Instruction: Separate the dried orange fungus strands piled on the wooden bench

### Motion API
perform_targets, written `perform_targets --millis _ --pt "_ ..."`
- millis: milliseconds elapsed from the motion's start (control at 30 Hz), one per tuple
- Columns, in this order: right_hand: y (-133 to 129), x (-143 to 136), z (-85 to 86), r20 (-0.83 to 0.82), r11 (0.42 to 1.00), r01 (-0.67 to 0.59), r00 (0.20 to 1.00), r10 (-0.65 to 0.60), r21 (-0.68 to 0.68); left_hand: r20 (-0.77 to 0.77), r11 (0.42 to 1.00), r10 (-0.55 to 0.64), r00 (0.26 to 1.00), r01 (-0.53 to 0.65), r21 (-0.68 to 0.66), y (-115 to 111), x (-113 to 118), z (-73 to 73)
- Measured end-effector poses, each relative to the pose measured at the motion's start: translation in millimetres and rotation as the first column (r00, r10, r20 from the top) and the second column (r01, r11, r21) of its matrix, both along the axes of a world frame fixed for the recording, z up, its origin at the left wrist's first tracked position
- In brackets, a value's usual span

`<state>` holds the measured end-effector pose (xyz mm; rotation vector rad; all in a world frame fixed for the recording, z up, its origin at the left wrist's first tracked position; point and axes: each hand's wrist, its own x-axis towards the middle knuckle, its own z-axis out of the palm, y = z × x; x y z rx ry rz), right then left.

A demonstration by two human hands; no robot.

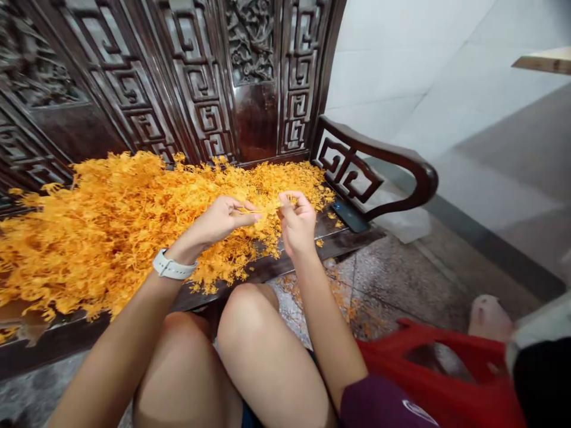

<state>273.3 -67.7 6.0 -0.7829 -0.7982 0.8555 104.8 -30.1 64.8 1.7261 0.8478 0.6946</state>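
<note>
A big heap of yellow-orange feathery sprigs (120, 232) lies in front of me along the seat of a dark wooden bench (259, 122). Over the heap's right part, my left hand (227, 215) reaches in with thumb and fingers pinched, a pale watch strap at its wrist. My right hand (298, 223) is closed just across from it, fingers curled against the thumb. A small yellow-orange sprig (270, 208) spans the short gap between both sets of fingertips. Its outline blends with the same-coloured heap behind.
A dark phone (350, 216) lies at the seat's right end, by the curved armrest (401, 156). Orange bits (352, 306) litter the floor. Red plastic stools or chairs (437, 368) stand at lower right, near a person's foot (489, 318). My knees are close to the bench edge.
</note>
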Motion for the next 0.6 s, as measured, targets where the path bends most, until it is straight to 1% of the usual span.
perform_targets --millis 67,133,200,300,367,433,467,533,567,600 --pt "-2 3 -2.9 0.113 0.997 0.075 0.990 -0.078 0.037 -0.060 1.000 -0.003 0.998 0.004 0.024 1 -1 2.1" --pt "-4 4 -3.3 0.174 0.985 0.156 0.970 -0.168 0.080 -0.130 0.999 -0.048 0.990 0.050 0.011 0 -2 3.2" --pt "-5 6 -1.4 0.147 0.974 0.211 0.964 -0.222 0.084 -0.194 0.992 -0.123 0.973 0.124 -0.011 -3 -1 2.0" --pt "-7 8 2.3 0.106 0.972 0.237 0.966 -0.236 0.003 -0.281 0.981 -0.186 0.942 0.195 0.003 -8 5 -3.1" --pt "-10 11 3.0 0.058 0.981 0.186 0.981 -0.183 -0.057 -0.288 0.973 -0.217 0.933 0.231 0.013 -12 12 -5.4" --pt "-15 14 0.9 0.000 0.993 0.067 0.998 -0.067 -0.096 -0.182 0.973 -0.229 0.956 0.233 0.000 -15 19 -5.2" --pt "-19 14 -1.3 -0.022 0.994 -0.006 1.000 0.004 -0.105 -0.094 0.978 -0.209 0.973 0.208 -0.027 -16 23 -4.5" --pt "-25 14 -8.0 -0.046 0.987 -0.131 0.991 0.127 -0.097 0.068 0.986 -0.113 0.991 0.120 -0.118 -18 30 -3.6" --pt "-28 13 -12.1 -0.041 0.983 -0.163 0.986 0.160 -0.081 0.121 0.982 -0.064 0.991 0.084 -0.170 -19 33 -4.2" --pt "-30 12 -16.3 -0.026 0.984 -0.165 0.986 0.164 -0.061 0.160 0.975 -0.024 0.987 0.059 -0.212 -20 36 -5.7"
